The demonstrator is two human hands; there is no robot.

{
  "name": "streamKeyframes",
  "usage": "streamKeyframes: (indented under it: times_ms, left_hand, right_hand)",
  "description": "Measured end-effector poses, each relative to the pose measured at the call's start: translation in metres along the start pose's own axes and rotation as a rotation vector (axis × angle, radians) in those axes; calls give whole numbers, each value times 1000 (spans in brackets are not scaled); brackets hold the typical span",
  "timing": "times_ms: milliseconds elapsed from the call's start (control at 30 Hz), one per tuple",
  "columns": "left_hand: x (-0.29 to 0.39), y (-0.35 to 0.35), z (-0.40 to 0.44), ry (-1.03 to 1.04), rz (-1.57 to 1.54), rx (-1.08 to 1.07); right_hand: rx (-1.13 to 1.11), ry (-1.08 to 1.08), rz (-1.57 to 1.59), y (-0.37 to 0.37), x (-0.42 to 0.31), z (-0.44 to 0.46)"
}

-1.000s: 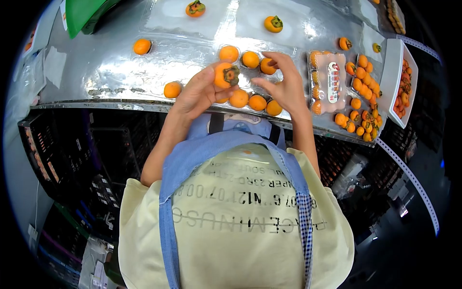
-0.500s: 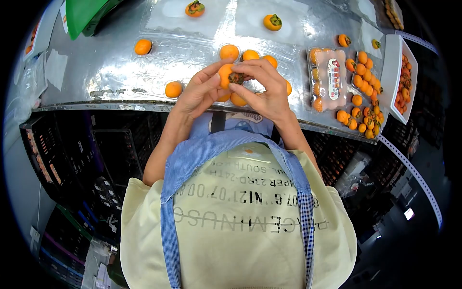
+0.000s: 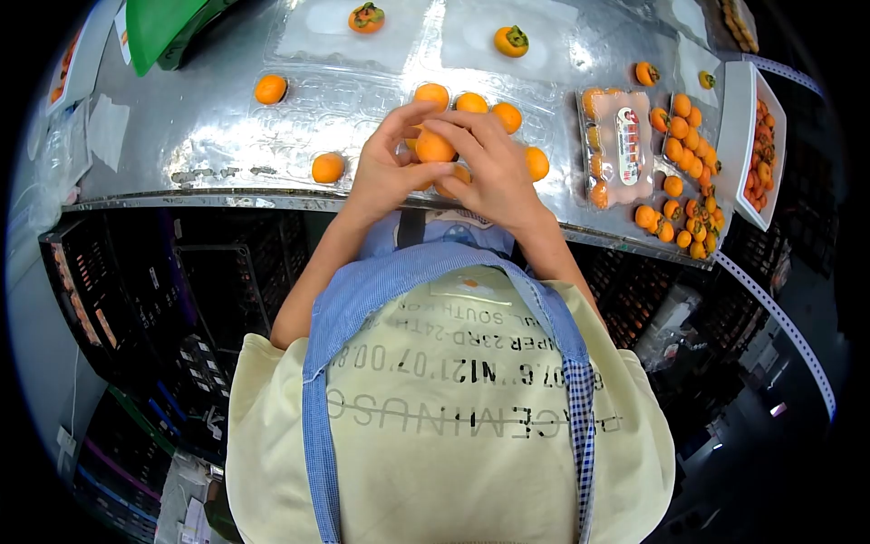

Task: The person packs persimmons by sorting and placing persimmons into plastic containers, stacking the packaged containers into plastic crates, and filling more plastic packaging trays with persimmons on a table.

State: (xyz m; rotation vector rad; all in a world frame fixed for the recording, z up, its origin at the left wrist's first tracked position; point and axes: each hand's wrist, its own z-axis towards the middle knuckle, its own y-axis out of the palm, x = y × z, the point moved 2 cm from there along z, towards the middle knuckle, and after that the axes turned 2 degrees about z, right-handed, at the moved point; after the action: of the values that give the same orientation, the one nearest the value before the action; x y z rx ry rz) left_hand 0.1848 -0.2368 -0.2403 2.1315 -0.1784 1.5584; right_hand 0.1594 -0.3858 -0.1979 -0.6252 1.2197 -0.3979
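Observation:
An orange persimmon (image 3: 434, 146) is held up between my two hands, its smooth side showing and its leafy calyx out of sight. My left hand (image 3: 384, 166) curls round it from the left, thumb and fingers bent. From the other side my right hand (image 3: 496, 169) closes on it, fingertips on top. Below and around the hands several persimmons sit in a clear plastic tray (image 3: 313, 113), some partly covered by my fingers. One persimmon (image 3: 536, 163) lies just right of my right hand, and another (image 3: 327, 167) lies left of my left hand.
A lidded clear pack (image 3: 625, 136) of persimmons stands to the right, beside a loose heap of persimmons (image 3: 693, 150). Farther right is a white crate (image 3: 740, 136) of fruit. A green bin (image 3: 168, 32) is at the upper left. The metal table's front edge (image 3: 227, 197) runs near my waist.
The persimmon has been turned between my hands, so its calyx no longer shows. My right hand has shifted slightly left, uncovering the persimmon beside it.

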Motion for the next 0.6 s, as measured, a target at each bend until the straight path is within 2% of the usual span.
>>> streamKeyframes:
  times_ms: [100,233,333,400,500,600]
  left_hand:
    - [12,11,-3,51,178,23]
    - [14,8,-3,35,153,23]
    - [12,1,-2,2,99,87]
    - [8,-11,-3,-15,147,150]
    - [3,-27,-3,-16,136,249]
    - [3,-40,-5,-7,123,308]
  right_hand:
    - [13,43,47,5,6,-5]
    - [44,140,172,-2,11,-9]
    - [219,341,286,-12,36,-25]
    - [312,377,295,-25,67,-38]
    - [267,410,-41,-50,90,-51]
    - [194,495,-148,-55,105,-57]
